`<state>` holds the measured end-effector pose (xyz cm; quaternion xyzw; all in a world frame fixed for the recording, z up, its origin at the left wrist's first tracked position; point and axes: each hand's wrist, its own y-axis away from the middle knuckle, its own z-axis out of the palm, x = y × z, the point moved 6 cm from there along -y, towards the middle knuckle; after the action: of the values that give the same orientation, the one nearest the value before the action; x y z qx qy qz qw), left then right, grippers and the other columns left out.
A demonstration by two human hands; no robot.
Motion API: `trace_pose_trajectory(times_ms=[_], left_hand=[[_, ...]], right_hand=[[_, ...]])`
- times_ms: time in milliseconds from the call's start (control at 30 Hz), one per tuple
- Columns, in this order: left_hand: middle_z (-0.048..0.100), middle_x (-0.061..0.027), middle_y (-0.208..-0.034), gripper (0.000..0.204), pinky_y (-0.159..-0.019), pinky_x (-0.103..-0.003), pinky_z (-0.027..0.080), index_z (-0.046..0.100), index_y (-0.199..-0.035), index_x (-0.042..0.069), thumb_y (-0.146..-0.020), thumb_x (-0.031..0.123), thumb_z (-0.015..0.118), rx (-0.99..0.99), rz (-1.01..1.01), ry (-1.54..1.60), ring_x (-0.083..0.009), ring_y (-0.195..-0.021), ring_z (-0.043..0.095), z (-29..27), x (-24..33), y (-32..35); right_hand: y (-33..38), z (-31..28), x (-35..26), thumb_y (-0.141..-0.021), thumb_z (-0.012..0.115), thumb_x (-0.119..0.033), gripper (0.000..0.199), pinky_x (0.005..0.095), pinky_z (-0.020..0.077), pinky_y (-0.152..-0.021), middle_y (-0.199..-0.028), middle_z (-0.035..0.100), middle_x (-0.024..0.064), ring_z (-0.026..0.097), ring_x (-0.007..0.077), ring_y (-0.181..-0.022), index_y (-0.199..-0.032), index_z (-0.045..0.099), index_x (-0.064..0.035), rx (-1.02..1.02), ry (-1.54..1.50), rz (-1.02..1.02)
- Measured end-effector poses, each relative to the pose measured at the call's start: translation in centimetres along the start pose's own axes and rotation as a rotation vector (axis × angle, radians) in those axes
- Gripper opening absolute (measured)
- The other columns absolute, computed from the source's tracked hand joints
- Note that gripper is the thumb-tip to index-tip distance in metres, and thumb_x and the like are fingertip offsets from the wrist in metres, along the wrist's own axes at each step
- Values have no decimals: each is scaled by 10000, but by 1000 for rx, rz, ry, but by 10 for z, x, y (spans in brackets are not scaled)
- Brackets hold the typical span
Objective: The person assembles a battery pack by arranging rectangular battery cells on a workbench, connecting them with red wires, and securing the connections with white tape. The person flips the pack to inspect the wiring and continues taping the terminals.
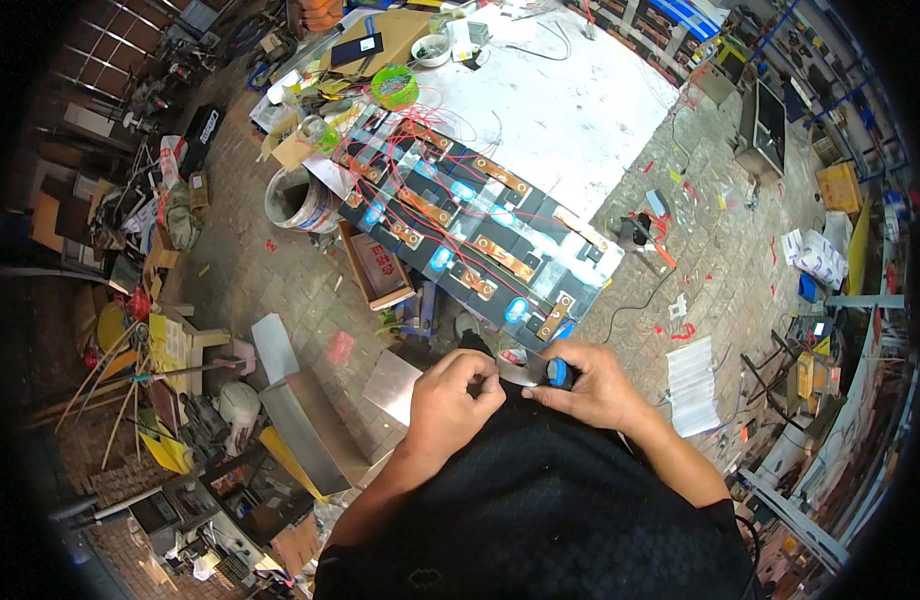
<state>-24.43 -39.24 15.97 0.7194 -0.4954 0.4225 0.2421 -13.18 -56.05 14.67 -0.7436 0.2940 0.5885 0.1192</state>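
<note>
Close to my body, my right hand (592, 388) grips a small rounded blue-and-black thing (558, 373), whose exact kind I cannot make out. A pale, shiny curved strip (520, 371) runs from it toward my left hand (458, 395). The thumb and forefinger of that hand are pinched together at the strip's left end. Just beyond both hands lies a block of black battery cells (460, 225), joined by copper bars (505, 257). Thin red wires (420, 205) run across its top, between blue-and-white patches.
The block rests on a white-topped table (570, 110). A green basket (395, 87) and a white bowl (431, 49) stand at its far left. On the paved floor are a bucket (301, 198), an open carton (374, 268), a metal box (315, 430) and a corrugated white sheet (692, 385).
</note>
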Motion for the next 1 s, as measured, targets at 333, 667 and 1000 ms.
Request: trace_pose_trajectory(times_ms=[333,667,1000], left_hand=[[666,-70,-832,177,-621,-416,562,614,-903,87,-787,67,746,48,78,-281,-309,-700,691,3,8,-4],[739,-50,-985,116,-743,-274,563,674,-1062,-7,-953,-19,714,8,-245,242,-95,-833,704,2,-23,5],[752,-92,-1124,201,-885,-267,581,672,-1166,-41,-974,-24,726,-93,-401,688,-108,-987,724,10,-28,5]], right_hand=[[-2,-1,1,-818,923,-196,360,369,557,-797,-945,710,132,701,259,-867,-1059,707,-39,-11,-7,1],[1,-5,4,-824,941,-187,364,332,549,-852,-961,725,96,683,168,-913,-1048,706,-24,16,-146,36],[1,-4,3,-827,942,-211,378,334,549,-835,-943,719,94,672,162,-899,-1043,696,-20,-11,-94,27]])
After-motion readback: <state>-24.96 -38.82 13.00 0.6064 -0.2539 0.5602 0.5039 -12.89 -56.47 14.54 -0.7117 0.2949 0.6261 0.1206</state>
